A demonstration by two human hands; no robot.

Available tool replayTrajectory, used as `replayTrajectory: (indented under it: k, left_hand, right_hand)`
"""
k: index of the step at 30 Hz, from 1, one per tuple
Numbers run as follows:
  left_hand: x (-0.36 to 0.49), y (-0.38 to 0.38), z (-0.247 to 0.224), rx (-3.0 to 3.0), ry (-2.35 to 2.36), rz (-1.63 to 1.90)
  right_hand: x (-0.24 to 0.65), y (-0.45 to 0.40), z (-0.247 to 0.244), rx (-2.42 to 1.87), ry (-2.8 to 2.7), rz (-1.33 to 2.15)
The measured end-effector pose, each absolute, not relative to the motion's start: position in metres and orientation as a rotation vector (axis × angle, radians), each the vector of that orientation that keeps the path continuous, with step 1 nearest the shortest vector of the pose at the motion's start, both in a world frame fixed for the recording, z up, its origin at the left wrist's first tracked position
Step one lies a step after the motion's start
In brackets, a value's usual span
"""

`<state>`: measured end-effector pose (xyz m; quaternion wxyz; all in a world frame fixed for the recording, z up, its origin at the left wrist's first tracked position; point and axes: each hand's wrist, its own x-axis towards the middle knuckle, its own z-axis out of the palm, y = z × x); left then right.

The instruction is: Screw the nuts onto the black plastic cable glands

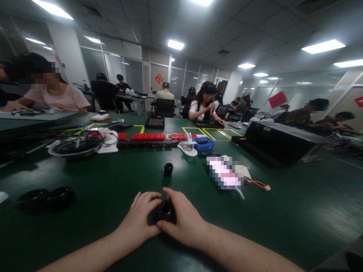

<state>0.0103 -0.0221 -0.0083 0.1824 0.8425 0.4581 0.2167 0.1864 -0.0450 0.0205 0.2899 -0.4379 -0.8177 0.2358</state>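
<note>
Between my two hands a black ring-shaped part (165, 210) with a round hole on top stands on the green tabletop. My left hand (141, 216) curves round its left side, thumb at the front and fingers behind. From the other side my right hand (185, 217) closes round it, with its thumb close to the left thumb. The hands hide the part's lower edge. Farther up the table is a smaller black ribbed part (168, 169). Off to the left, two larger black ring-shaped parts (61, 196) sit side by side.
A metal bowl (73, 151) with black items stands at the back left. Along the back lie red strips (149, 136), a white clip stand (188, 145) and a blue bin (204, 144). A large black box (263, 141) occupies the right. Other people sit beyond.
</note>
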Motion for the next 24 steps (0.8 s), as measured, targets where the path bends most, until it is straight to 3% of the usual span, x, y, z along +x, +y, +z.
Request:
replayTrajectory:
  k: [7, 13, 24]
  left_hand:
    - [0.014, -0.032, 0.008, 2.354, 1.286, 0.594]
    - [0.002, -0.043, 0.036, 2.544, 1.289, 0.411]
    - [-0.138, -0.100, 0.049, 2.191, 1.948, 0.162]
  right_hand:
    - [0.195, -0.036, 0.023, -1.051, -1.870, 0.467]
    - [0.197, -0.024, 0.014, -1.042, -1.707, 0.531]
    - [0.189, -0.031, 0.009, -0.976, -1.788, 0.486]
